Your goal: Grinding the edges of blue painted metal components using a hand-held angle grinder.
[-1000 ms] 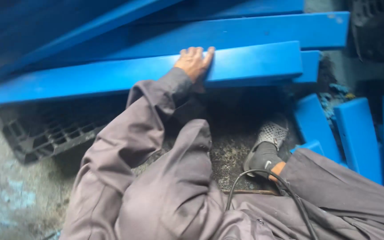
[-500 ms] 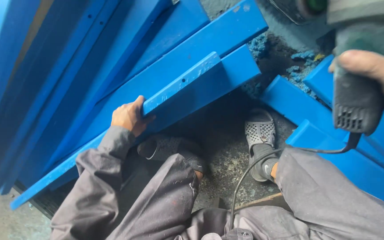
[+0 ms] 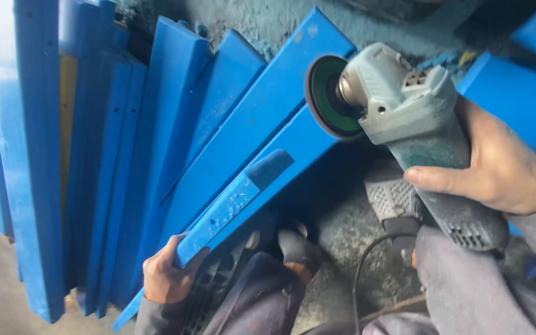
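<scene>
Gripping the grey-green body of an angle grinder (image 3: pixel 414 118), the right hand (image 3: pixel 497 164) wrapped its fingers over the top and its thumb along the near side, the wrist bent back toward a grey sleeve. The tool looked dusty and scuffed, its round dark disc (image 3: pixel 329 96) with a green centre facing left, at the upper end of a long blue plastic bar (image 3: pixel 249 189). That bar was flat, smooth-faced and square-edged, with pale scratches and a stepped notch near its middle, and it ran on a slant from lower left to upper right. The left hand (image 3: pixel 165 276) was closed round the bar's lower end, fingers curled under and thumb on top. Behind it more blue planks (image 3: pixel 138 142) leaned side by side, matte and slightly chalky, some with small holes along their length. A black cord (image 3: pixel 367 260) curved down from the grinder's tail past grey trouser legs and a grey mesh shoe (image 3: pixel 392 195). The floor (image 3: pixel 336 229) below was rough grey concrete, speckled with blue shavings.
</scene>
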